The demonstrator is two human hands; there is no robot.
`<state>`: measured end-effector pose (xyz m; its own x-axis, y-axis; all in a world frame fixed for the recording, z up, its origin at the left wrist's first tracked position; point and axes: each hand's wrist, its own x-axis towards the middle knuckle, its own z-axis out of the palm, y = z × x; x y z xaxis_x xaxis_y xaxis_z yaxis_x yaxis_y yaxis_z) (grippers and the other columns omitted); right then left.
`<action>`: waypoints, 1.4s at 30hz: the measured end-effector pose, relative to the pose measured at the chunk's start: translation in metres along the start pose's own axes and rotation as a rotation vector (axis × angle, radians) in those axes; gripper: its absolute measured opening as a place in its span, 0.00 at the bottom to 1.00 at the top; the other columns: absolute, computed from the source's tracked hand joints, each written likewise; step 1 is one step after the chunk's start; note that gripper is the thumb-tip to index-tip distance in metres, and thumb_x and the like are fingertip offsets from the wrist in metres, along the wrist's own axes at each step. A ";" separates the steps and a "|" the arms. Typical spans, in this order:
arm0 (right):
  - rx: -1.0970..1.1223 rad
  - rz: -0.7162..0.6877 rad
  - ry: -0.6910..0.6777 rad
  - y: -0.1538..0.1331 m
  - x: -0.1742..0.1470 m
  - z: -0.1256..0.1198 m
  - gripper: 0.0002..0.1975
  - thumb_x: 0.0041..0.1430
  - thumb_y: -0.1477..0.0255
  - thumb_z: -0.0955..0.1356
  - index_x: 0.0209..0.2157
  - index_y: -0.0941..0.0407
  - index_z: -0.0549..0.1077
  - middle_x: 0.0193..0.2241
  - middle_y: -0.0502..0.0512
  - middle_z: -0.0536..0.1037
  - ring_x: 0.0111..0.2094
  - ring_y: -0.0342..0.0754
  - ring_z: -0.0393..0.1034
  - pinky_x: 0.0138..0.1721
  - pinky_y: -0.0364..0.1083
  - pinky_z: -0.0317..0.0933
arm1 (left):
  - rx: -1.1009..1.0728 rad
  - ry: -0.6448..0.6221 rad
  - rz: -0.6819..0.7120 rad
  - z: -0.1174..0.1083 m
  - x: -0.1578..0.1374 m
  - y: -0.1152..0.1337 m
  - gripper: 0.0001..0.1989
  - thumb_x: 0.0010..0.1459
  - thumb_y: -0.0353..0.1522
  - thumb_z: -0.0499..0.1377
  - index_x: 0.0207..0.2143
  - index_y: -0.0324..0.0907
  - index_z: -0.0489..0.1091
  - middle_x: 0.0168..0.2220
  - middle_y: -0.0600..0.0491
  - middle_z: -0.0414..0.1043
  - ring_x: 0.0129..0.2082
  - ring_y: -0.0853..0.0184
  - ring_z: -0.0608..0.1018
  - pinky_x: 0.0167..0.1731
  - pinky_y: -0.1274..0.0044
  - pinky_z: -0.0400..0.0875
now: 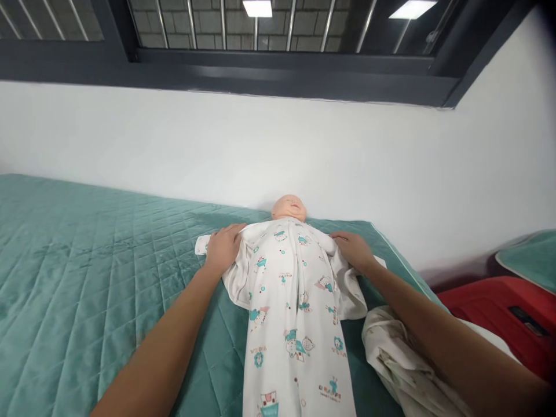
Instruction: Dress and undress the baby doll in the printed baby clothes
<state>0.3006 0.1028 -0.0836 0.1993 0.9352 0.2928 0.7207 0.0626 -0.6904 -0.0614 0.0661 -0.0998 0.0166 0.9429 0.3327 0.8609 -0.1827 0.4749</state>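
- Garment (299, 301), white with small teal, pink and brown printed figures and lettering: laid lengthwise over the doll's body, neck end towards the wall, lower end running out of view at the bottom edge. Front seam runs down the middle; a few small dark dots, perhaps snaps, near it.
- Doll (288, 207): on its back, only bald head and neck area exposed above the garment; head close to the wall.
- Left hand (223, 249): back upward, at the garment's shoulder on that side. Fingers near one another, pointing in towards the doll's neck; cannot tell whether they pinch fabric or merely rest.
- Short white printed cloth end (202, 244) sticks out beyond the left hand.
- Right hand (354, 252): at the opposite shoulder, fingers reaching inward, tips at the fabric edge. Fingers look close together; pinch cannot be made out.
- Loose white side flaps hang below both hands, spread on the bedding.
- Green quilted cover (108, 278): diamond stitching, under everything.
- Crumpled pale cloth (391, 341): beside the garment, partly beneath the right forearm.
- Red object (490, 301): far right, beyond the cover's edge.
- Behind: white wall (243, 145), dark-framed window (278, 75) with metal bars.
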 end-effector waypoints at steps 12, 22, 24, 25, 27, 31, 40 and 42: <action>-0.238 -0.616 -0.358 -0.163 -0.048 0.042 0.17 0.60 0.76 0.61 0.49 0.56 0.72 0.51 0.58 0.75 0.53 0.53 0.67 0.56 0.51 0.57 | 0.048 0.044 -0.119 0.002 0.005 0.007 0.20 0.68 0.39 0.44 0.47 0.48 0.74 0.49 0.51 0.77 0.48 0.62 0.76 0.43 0.74 0.65; -0.723 -0.787 -0.669 -0.203 -0.027 0.104 0.16 0.57 0.72 0.66 0.47 0.59 0.71 0.49 0.65 0.73 0.50 0.59 0.68 0.44 0.51 0.63 | 0.150 0.015 -0.179 0.001 0.011 0.006 0.22 0.68 0.39 0.42 0.35 0.44 0.75 0.40 0.48 0.79 0.40 0.61 0.78 0.35 0.75 0.62; -0.747 -0.791 -0.707 -0.204 -0.025 0.111 0.15 0.57 0.70 0.66 0.46 0.58 0.71 0.48 0.64 0.74 0.48 0.59 0.70 0.41 0.50 0.64 | 0.164 0.009 -0.166 0.001 0.011 0.006 0.23 0.68 0.39 0.41 0.36 0.44 0.75 0.41 0.47 0.79 0.41 0.60 0.78 0.35 0.74 0.63; -0.760 -0.790 -0.728 -0.205 -0.025 0.115 0.15 0.58 0.69 0.66 0.46 0.58 0.71 0.47 0.64 0.75 0.46 0.58 0.71 0.39 0.50 0.64 | 0.172 0.006 -0.161 0.000 0.011 0.006 0.23 0.68 0.39 0.41 0.36 0.44 0.75 0.41 0.47 0.79 0.41 0.59 0.78 0.36 0.74 0.63; -0.789 -0.778 -0.769 -0.207 -0.023 0.121 0.14 0.58 0.67 0.67 0.45 0.58 0.72 0.44 0.62 0.77 0.42 0.58 0.73 0.36 0.49 0.64 | 0.186 -0.001 -0.152 0.000 0.010 0.007 0.23 0.68 0.39 0.42 0.36 0.43 0.75 0.40 0.45 0.79 0.42 0.58 0.78 0.37 0.73 0.64; -0.834 -0.756 -0.813 -0.210 -0.018 0.122 0.14 0.56 0.64 0.69 0.42 0.55 0.74 0.37 0.58 0.80 0.34 0.54 0.75 0.31 0.47 0.62 | 0.202 -0.005 -0.146 -0.002 0.008 0.009 0.20 0.67 0.35 0.43 0.37 0.42 0.74 0.40 0.45 0.78 0.42 0.58 0.78 0.39 0.72 0.66; -0.802 -0.798 -0.768 -0.212 -0.019 0.088 0.19 0.61 0.63 0.66 0.54 0.45 0.71 0.44 0.55 0.78 0.41 0.54 0.74 0.32 0.46 0.59 | 0.187 0.044 -0.207 -0.009 -0.003 0.004 0.20 0.68 0.35 0.40 0.42 0.40 0.71 0.40 0.44 0.77 0.41 0.59 0.79 0.40 0.72 0.68; -0.800 -0.791 -0.748 -0.210 -0.019 0.081 0.19 0.62 0.63 0.65 0.54 0.44 0.71 0.43 0.55 0.78 0.40 0.54 0.74 0.32 0.46 0.59 | 0.179 0.052 -0.220 -0.009 -0.005 0.000 0.20 0.68 0.34 0.40 0.43 0.39 0.71 0.42 0.43 0.76 0.42 0.58 0.79 0.40 0.71 0.68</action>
<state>0.0920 0.1003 0.0022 -0.6675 0.7239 -0.1748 0.7107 0.6893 0.1408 -0.0662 0.0586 -0.0941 -0.2027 0.9379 0.2816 0.9172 0.0812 0.3900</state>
